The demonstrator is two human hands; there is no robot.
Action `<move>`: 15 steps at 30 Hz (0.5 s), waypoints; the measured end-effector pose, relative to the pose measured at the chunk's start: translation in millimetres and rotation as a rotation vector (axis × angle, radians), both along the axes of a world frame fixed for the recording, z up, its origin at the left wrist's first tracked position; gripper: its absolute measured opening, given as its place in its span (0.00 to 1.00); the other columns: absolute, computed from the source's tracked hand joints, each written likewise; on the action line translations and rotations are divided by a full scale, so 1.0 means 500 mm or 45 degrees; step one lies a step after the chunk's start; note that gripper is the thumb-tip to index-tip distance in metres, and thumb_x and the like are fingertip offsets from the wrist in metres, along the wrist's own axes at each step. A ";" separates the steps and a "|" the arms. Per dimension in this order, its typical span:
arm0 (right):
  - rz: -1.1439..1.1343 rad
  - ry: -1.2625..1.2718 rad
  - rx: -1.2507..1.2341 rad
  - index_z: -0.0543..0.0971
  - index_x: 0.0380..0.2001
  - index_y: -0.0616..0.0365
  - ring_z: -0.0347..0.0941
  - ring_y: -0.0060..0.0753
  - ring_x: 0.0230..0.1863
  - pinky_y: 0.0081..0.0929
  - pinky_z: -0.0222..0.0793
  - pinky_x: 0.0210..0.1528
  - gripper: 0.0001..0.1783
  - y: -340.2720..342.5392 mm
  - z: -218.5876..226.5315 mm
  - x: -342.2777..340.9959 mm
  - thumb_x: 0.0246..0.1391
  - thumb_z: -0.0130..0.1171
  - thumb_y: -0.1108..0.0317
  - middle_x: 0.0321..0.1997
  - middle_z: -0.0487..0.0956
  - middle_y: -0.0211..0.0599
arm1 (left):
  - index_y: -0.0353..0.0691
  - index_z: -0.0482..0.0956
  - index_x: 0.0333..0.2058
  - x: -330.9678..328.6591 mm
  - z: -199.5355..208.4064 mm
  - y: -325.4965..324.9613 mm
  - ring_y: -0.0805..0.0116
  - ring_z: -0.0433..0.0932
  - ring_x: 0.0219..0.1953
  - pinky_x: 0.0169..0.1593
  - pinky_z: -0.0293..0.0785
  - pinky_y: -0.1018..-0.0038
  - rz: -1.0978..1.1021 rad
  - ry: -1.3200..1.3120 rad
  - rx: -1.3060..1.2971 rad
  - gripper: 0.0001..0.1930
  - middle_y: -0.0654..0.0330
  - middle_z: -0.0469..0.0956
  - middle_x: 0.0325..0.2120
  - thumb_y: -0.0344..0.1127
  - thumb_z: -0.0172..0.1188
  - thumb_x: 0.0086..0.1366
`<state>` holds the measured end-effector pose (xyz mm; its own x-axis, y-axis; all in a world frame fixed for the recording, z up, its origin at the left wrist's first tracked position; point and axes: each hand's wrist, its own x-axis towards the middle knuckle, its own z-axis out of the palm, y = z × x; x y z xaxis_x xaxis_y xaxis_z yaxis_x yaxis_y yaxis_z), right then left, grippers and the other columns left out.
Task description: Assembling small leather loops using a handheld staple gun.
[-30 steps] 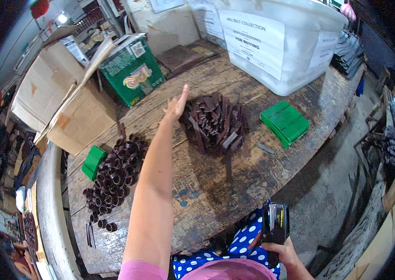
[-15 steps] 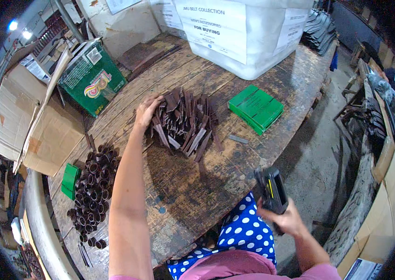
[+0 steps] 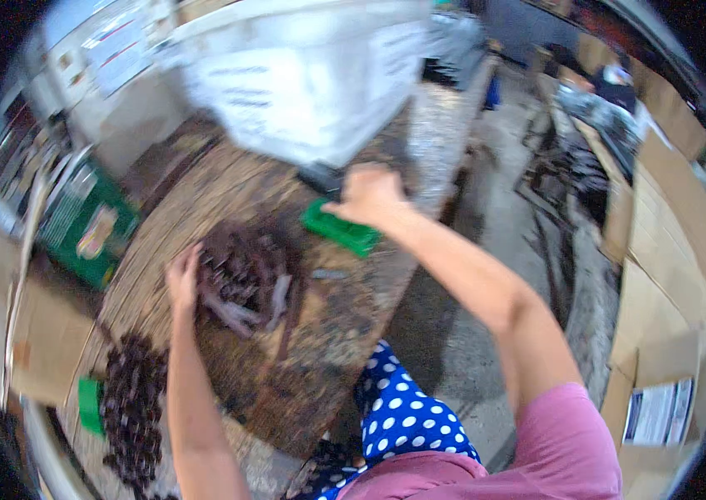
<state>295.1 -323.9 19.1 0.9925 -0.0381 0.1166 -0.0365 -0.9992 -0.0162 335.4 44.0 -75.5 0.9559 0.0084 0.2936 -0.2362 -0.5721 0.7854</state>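
My left hand rests against the left edge of a heap of dark brown leather strips, its fingers stretched along the edge rather than gripping. Toward the table's far right side, my right hand is closed around a black stapler, which pokes out to the left of the fist and is blurred. Right below that hand lies a flat green box, partly covered by it. A small grey strip sits on the wood between the heap and the green box.
Many small brown leather loops are piled at the left, beside a second green box. A big white container stands at the back. Cardboard and a tall green carton border the worn wooden table.
My right hand has carried the black stapler from beside my lap forward and left, over the green box. The left hand stays by the heap. The whole view has turned right.
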 end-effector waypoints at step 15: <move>0.004 -0.077 0.360 0.64 0.52 0.72 0.58 0.54 0.59 0.51 0.51 0.61 0.56 -0.008 -0.049 0.005 0.28 0.69 0.37 0.53 0.65 0.56 | 0.42 0.74 0.53 0.032 -0.054 0.065 0.54 0.62 0.61 0.68 0.37 0.57 0.089 0.061 0.063 0.27 0.51 0.70 0.55 0.56 0.39 0.68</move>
<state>297.8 -327.9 -5.4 0.9842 -0.0744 0.1607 -0.0238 -0.9549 -0.2961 351.4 76.3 -102.4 0.9665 0.0623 0.2491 -0.1569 -0.6246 0.7650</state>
